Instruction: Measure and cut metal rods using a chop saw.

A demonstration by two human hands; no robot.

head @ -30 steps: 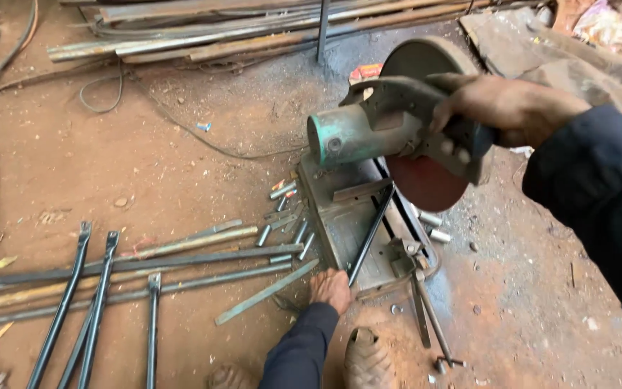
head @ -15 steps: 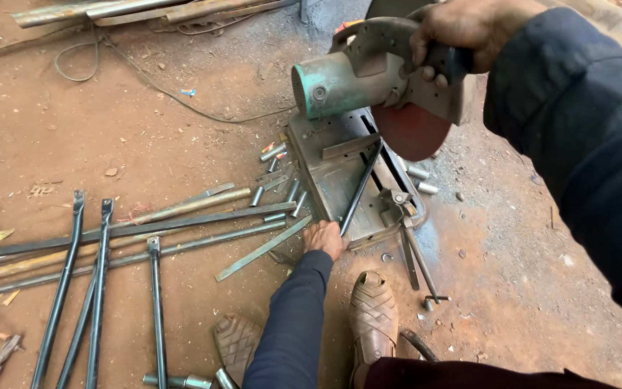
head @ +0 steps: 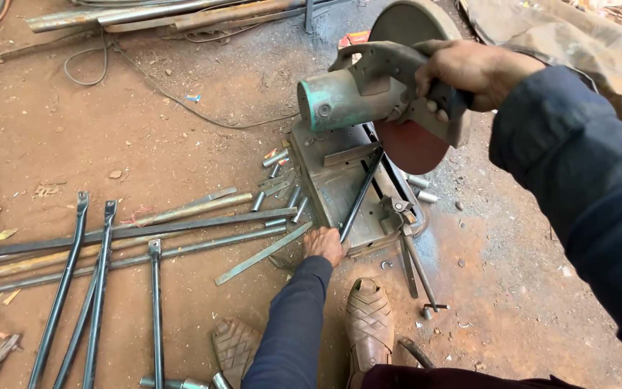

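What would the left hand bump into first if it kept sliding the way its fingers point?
Probably the thin dark rod lying slanted on the chop saw base. The left hand already sits at its near end, though depth is hard to judge.

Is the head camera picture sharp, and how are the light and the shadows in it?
Head view: even daylight, no glare; the chop saw, right hand and left hand on the dark rod look sharp; only soft shadows on the dirt floor; the right sleeve looms large at the edge.
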